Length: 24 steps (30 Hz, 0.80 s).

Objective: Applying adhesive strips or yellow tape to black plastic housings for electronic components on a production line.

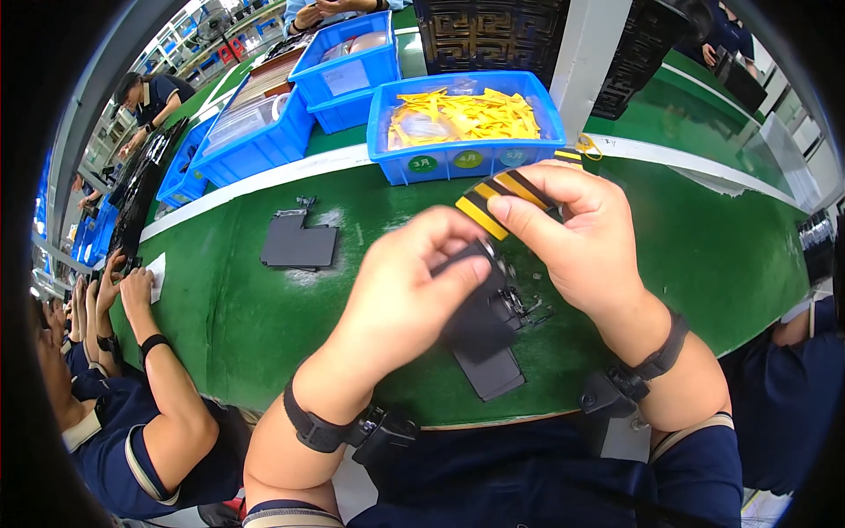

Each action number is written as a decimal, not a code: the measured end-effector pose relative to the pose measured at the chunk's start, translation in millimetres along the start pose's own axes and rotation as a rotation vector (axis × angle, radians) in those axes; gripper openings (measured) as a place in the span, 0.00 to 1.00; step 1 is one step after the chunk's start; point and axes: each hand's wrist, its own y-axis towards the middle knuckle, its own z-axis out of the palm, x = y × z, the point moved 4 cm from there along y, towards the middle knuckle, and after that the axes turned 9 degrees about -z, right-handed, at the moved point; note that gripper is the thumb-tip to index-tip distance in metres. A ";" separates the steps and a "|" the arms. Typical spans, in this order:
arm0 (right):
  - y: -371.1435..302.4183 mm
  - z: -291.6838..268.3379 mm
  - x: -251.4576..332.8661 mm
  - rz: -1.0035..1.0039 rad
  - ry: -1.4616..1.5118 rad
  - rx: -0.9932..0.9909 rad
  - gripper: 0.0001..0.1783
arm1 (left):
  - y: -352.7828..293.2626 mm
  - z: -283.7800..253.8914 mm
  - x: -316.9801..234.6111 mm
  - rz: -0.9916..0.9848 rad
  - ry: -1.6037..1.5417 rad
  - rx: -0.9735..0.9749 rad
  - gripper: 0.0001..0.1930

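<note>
My right hand (585,229) pinches a yellow-and-black striped strip (482,216) between thumb and fingers. Close beside it, my left hand (409,286) is closed on the upper end of a black flat part (480,326), a little blurred. Small dark metal bits (521,308) stick out along that part's right side. Below it another black flat piece (491,374) lies near the table's front edge. To the left, apart from both hands, a black L-shaped flat part (299,242) rests on the green table (238,326).
Beyond my hands stands a blue bin (466,165) full of yellow strips (466,114). More blue bins (255,132) stand at the back left. A grey post (588,62) rises behind the bin. A co-worker's arm (180,396) rests at the table's left side; others sit farther off.
</note>
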 end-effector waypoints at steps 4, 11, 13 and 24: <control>-2.5 1.4 4.8 -0.018 -0.058 -0.007 0.09 | -0.6 -6.0 -0.6 0.016 -0.272 -0.041 0.09; -1.3 2.0 7.5 -0.084 -0.104 0.021 0.08 | -0.7 -7.1 -2.5 0.042 -0.251 -0.049 0.09; -2.2 2.4 11.1 -0.156 -0.176 0.038 0.08 | -0.5 -6.5 -1.5 0.043 -0.265 -0.049 0.09; -4.9 8.6 3.0 -0.290 -0.287 -0.020 0.08 | -2.3 -2.6 -2.6 0.066 -0.222 -0.067 0.11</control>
